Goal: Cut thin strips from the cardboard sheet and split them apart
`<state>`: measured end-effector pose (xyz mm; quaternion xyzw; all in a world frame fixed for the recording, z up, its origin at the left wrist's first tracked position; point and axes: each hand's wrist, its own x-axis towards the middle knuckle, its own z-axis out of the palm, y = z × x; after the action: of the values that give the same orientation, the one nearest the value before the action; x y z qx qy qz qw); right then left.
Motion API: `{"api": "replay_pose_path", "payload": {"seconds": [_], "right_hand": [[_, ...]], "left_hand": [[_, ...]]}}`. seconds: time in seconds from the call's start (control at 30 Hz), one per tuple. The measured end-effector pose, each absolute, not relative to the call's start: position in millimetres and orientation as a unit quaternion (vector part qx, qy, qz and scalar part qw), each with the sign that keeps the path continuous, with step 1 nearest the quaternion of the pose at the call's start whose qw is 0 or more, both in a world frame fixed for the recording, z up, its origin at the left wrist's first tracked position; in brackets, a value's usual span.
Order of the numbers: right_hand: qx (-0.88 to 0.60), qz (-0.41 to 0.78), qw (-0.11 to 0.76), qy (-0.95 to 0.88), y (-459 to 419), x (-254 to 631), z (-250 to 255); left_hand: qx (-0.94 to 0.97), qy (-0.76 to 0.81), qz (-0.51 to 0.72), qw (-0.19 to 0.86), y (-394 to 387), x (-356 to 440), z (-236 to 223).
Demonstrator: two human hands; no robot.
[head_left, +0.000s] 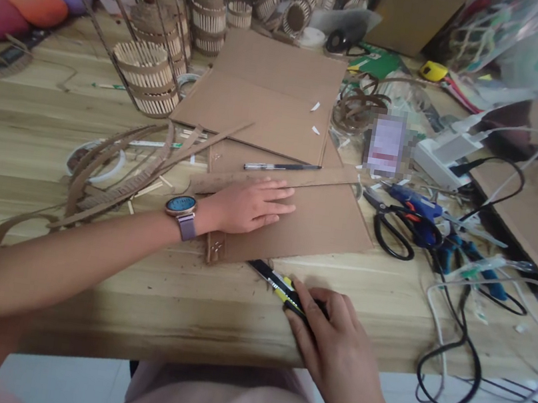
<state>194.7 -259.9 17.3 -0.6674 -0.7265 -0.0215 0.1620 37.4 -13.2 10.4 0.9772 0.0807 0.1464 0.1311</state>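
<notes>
My left hand (pixel 252 207) lies flat with fingers outstretched on a cardboard sheet (pixel 326 227), next to a long cardboard strip (pixel 312 180). A watch sits on that wrist. In my right hand (pixel 335 332) is a black and yellow utility knife (pixel 281 287), its tip close to the sheet's near edge. Just beyond the strip, a pen (pixel 281 167) rests on the cardboard. Behind it a larger piece of cardboard (pixel 268 104) overlaps the sheet, with small white paper scraps on it.
Scissors (pixel 392 223), a blue glue gun (pixel 411 199) and a power strip (pixel 442 157) with cables lie on the right. Curled cardboard strips (pixel 118 159) and a tape roll (pixel 97 162) are at left. Stick-sided baskets (pixel 146 75) stand behind. The table's front edge is near me.
</notes>
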Motion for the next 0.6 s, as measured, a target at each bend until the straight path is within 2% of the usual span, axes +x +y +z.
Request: {"api": "replay_pose_path", "payload": {"seconds": [0.13, 0.6], "right_hand": [[-0.677, -0.016, 0.170, -0.716, -256.9, 198.5, 14.7], [-0.654, -0.017, 0.178, -0.735, -243.4, 180.2, 17.5]], "left_hand": [[0.962, 0.120, 0.195, 0.151, -9.3, 23.5, 14.3], [0.958, 0.154, 0.200, 0.137, -12.5, 22.5, 5.9]]}}
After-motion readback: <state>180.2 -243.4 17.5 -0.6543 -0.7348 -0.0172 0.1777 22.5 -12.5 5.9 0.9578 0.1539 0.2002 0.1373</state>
